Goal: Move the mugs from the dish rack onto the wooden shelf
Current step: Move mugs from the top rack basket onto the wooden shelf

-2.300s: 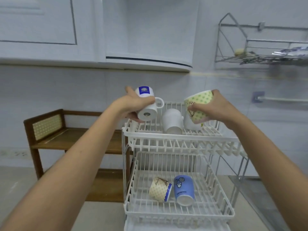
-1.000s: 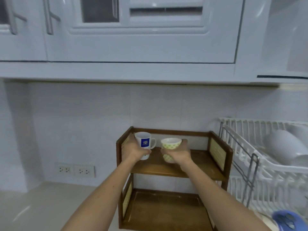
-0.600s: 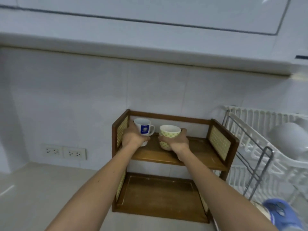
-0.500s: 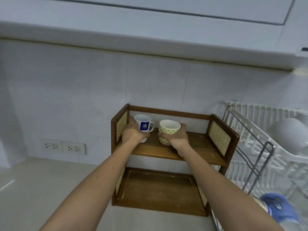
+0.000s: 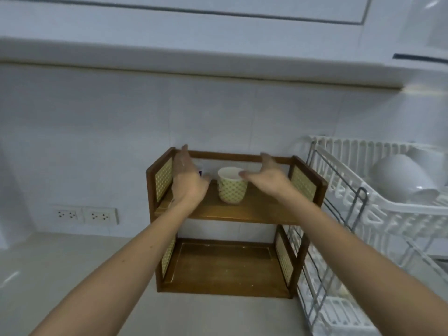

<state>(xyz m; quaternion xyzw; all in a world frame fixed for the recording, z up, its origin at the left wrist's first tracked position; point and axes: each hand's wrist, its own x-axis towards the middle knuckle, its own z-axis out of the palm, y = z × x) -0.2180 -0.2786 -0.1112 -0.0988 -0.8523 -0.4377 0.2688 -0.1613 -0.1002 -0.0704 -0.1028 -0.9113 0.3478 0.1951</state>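
Hovering over the top board of the shelf (image 5: 257,210), both my hands are empty, fingers spread wide. The green mug (image 5: 231,185) stands upright on that board, mouth up, touching neither hand: my right hand (image 5: 269,179) is just beside it on its right, thumb tip near the rim, and my left hand (image 5: 189,180) is just to its left. Behind my left hand only a sliver of blue and white shows; I take it for a second mug, but I cannot tell how it sits. The rest of the work lies to my right, in the rack (image 5: 378,190), which stands just beside the shelf. On its upper tier a white mug (image 5: 402,177) lies tipped, its long axis slanting from upper left down to lower right, with the wide end lower right. It lies well to the right of both hands, at about their height, so my right hand is the nearer one and would reach it by swinging out sideways across the shelf's end panel. I judge that the grasp should come across the body from above, since the rack's wire frame stands between the shelf and the mug. The lower tier is mostly cut off by the frame edge, so what it holds I cannot say.
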